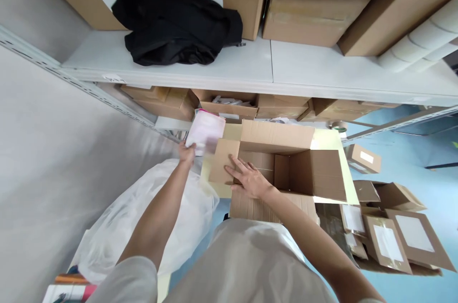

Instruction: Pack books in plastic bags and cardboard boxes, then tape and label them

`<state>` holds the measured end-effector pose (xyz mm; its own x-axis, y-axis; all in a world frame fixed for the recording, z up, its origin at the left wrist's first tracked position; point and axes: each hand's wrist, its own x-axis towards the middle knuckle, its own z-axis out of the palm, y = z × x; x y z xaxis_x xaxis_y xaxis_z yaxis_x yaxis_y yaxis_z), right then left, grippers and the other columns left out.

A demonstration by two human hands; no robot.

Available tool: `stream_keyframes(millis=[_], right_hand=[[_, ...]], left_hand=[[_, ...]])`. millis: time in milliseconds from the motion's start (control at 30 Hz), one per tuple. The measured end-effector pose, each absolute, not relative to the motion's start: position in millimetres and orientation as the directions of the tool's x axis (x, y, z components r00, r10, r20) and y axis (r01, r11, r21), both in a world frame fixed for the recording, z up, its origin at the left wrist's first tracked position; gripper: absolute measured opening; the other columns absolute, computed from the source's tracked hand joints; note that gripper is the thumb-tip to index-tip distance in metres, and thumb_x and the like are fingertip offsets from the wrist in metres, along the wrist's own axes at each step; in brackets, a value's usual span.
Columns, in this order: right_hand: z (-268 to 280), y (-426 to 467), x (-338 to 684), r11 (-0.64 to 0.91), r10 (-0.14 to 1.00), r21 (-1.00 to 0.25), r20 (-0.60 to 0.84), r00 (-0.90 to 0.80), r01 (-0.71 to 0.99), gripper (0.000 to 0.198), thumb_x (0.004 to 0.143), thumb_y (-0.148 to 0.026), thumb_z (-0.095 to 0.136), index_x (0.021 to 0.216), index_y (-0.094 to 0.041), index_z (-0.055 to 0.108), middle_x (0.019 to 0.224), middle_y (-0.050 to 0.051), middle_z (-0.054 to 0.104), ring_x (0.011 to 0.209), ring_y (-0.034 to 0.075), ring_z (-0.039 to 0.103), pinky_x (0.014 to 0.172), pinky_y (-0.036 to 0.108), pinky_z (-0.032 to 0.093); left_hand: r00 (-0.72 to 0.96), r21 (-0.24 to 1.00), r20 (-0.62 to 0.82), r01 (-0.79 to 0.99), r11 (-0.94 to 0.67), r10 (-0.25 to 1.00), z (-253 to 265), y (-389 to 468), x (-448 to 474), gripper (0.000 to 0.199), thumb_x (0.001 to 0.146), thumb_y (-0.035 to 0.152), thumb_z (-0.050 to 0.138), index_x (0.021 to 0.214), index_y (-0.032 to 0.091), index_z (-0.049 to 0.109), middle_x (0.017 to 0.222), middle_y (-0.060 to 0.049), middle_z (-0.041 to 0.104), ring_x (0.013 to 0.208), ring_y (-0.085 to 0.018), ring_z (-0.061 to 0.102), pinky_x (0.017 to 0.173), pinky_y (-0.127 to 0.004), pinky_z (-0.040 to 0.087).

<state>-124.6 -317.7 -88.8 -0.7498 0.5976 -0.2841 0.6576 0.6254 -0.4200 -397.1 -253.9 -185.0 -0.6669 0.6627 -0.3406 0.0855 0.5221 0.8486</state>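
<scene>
An open cardboard box [300,169] with its flaps spread out sits on a pale yellow surface [329,138] in front of me. My right hand [250,179] lies with fingers spread over the box's left side, touching the left flap. To the left of the box, my left hand [186,152] grips the lower edge of a flat, whitish-pink packet [205,131]. A pink strip shows along the packet's top edge. Motion blurs it a little, and I cannot tell what is inside. The box's visible interior shows bare brown cardboard.
A large translucent white plastic bag [143,212] bulges at the left, above books [67,291]. Ahead, a grey shelf [214,71] carries cartons, black cloth [179,21] and white rolls [422,36]. Several opened cartons [386,241] lie on the blue floor at right, near a tape roll [339,126].
</scene>
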Motion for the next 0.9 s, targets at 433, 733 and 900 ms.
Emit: stream_keyframes(millis=[433, 733, 900], right_hand=[[-86.5, -357.4, 56.5, -0.21, 0.978, -0.18, -0.036, 0.207, 0.961, 0.081, 0.085, -0.052, 0.048, 0.147, -0.009, 0.02, 0.149, 0.026, 0.026, 0.138, 0.046, 0.019, 0.101, 0.067, 0.025], [-130.9, -348.3, 90.9, -0.15, 0.97, -0.54, -0.243, 0.017, 0.828, 0.067, 0.084, -0.026, 0.039, 0.147, -0.012, 0.021, 0.12, 0.017, 0.062, 0.111, 0.03, 0.06, 0.089, 0.043, 0.047], [-125.6, -338.4, 106.0, -0.147, 0.958, -0.598, -0.285, -0.038, 0.788, 0.067, 0.085, -0.034, 0.043, 0.145, -0.01, 0.028, 0.109, 0.014, 0.067, 0.102, 0.029, 0.063, 0.09, 0.043, 0.046]], left_hand=[[-0.574, 0.952, -0.238, -0.298, 0.071, 0.783, -40.8, -319.2, -420.0, 0.042, 0.048, 0.017, 0.078, 0.083, 0.022, 0.057, 0.075, 0.004, 0.063, 0.06, -0.011, 0.06, 0.05, -0.02, 0.049], [-0.101, 0.929, -0.369, -0.021, 0.369, 0.924, -25.0, -297.6, -308.1, 0.054, 0.049, 0.029, 0.082, 0.098, 0.019, 0.061, 0.087, -0.003, 0.068, 0.068, -0.017, 0.065, 0.05, -0.024, 0.049], [0.047, 0.853, -0.504, 0.183, 0.489, 0.862, -47.6, -272.3, -251.4, 0.053, 0.061, 0.025, 0.076, 0.111, 0.02, 0.059, 0.101, -0.007, 0.069, 0.078, -0.019, 0.067, 0.057, -0.026, 0.05]])
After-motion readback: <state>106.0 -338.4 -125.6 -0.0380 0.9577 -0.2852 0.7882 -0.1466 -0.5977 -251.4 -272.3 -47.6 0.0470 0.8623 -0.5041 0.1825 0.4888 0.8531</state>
